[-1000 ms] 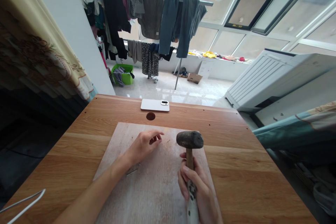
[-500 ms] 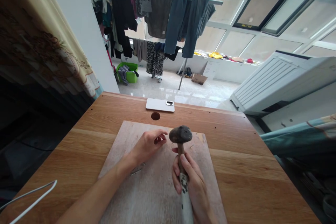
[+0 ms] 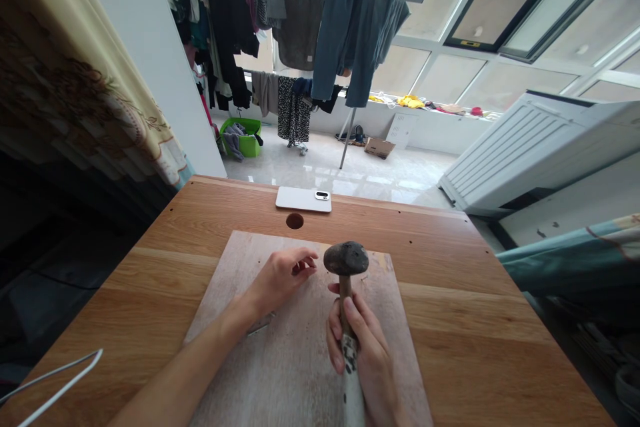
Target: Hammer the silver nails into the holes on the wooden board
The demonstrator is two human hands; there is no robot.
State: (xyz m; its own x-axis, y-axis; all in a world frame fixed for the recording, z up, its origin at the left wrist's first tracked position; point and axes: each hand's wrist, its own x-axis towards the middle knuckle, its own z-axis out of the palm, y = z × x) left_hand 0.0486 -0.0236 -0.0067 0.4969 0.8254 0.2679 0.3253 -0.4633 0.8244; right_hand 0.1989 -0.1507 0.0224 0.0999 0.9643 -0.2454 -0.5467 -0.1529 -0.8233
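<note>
- R hand (image 3: 367, 340): fingers wrapped round handle of hammer (image 3: 345, 258), firm-looking grip, thumb side up the shaft.
- L hand (image 3: 290, 270): fingers part curled, over board; tips pt approx. 2 o'clock. Can't tell if anything's pinched, too small.
- Key relation: hammer head at 3 o'clock of L fingertips, just beside, small gap in view; height of head above board can't be judged. R hand nearer, obv., since it has the hammer.
- Hammer axis: handle runs 6 to 12, head at 12 end; head's own long axis approx. 9 to 3.
- Thin metal pcs (image 3: 259, 329), poss. nails: on board, 7 o'clock of L hand, just beside forearm.
- Board (image 3: 300, 360): pale, flat on wooden table (image 3: 475, 320), under both hands.
- Phone (image 3: 303, 199): 12 o'clock of L hand, past board, near table's far edge; round hole (image 3: 295, 221) between.
- Containers: green tub (image 3: 250, 145), floor, approx. 11 o'clock; grey cloth (image 3: 233, 140) in it, hanging over rim, plus sth dark at R end.
- Cardboard box (image 3: 379, 147), floor, approx. 1 o'clock; contents unclear.
</note>
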